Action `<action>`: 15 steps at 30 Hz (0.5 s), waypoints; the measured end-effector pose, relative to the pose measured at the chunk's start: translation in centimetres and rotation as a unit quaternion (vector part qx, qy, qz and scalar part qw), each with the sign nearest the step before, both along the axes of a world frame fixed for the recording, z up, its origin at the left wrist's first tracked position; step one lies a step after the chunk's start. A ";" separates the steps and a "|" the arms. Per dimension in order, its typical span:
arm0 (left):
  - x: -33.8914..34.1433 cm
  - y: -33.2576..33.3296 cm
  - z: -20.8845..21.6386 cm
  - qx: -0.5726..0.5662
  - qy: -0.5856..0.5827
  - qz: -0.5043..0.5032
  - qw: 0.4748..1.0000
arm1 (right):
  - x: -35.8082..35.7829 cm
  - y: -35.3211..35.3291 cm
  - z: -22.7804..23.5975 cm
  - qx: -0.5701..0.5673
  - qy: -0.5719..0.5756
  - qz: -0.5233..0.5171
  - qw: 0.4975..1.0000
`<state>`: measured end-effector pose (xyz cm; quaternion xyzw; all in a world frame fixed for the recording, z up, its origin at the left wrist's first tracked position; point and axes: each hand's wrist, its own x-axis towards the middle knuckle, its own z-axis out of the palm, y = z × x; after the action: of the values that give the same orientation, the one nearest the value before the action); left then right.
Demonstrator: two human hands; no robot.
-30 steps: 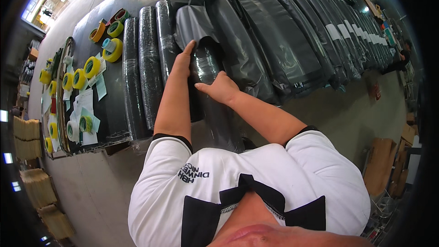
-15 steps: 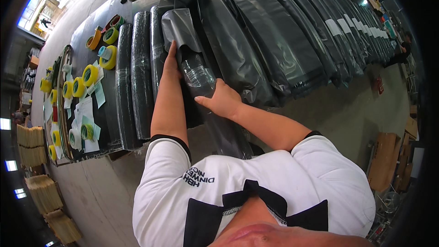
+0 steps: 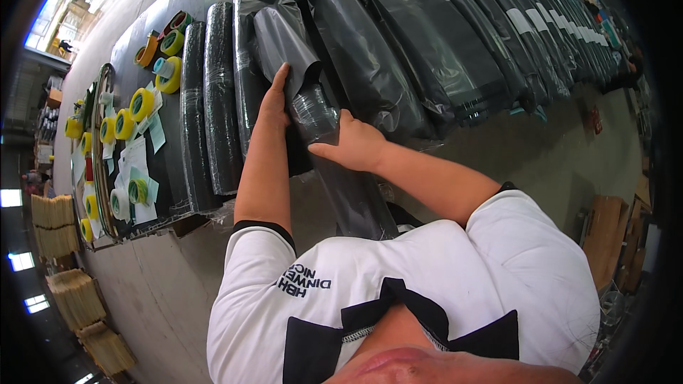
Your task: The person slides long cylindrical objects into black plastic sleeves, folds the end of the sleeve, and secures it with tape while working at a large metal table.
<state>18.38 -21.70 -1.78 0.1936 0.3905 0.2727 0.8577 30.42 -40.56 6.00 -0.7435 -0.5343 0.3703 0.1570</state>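
Observation:
A long dark roll (image 3: 316,114), shiny with clear film around its middle, slants from the table toward my body. Its far end sits inside the mouth of a black plastic bag (image 3: 281,32). My left hand (image 3: 276,99) grips the left side of the bag near that mouth; some of its fingers are hidden behind it. Across the roll just below the mouth lies my right hand (image 3: 356,144), thumb on the near side and fingers wrapped over the right edge. The roll's lower part (image 3: 356,203) reaches down close to my shirt.
Film-wrapped dark rolls (image 3: 219,99) lie to the left, beside yellow tape rolls (image 3: 141,104) and paper slips (image 3: 131,163). Several black-bagged packages (image 3: 427,50) line the table to the right. Cardboard stacks (image 3: 53,224) stand on the left floor, a carton (image 3: 603,242) on the right.
The view has shifted slightly. The bag's mouth has slipped a little farther down and right along the roll; both hands keep their hold.

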 end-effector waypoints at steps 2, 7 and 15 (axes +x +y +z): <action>-0.8 -0.9 -0.7 0.021 -0.012 0.051 0.998 | 2.2 1.2 -0.4 0.021 0.004 0.003 1.000; -0.5 -1.9 -0.9 0.027 -0.069 0.019 0.997 | 5.1 11.5 -4.3 0.160 0.277 -0.280 0.905; -1.8 -5.1 -0.3 0.042 -0.056 -0.003 0.998 | 2.3 11.5 -10.4 0.046 0.449 -0.285 0.846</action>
<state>16.57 -26.84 -2.12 0.2156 0.3297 0.2966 0.8700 32.70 -29.01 -4.42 -0.6074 -0.1864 0.5777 0.5124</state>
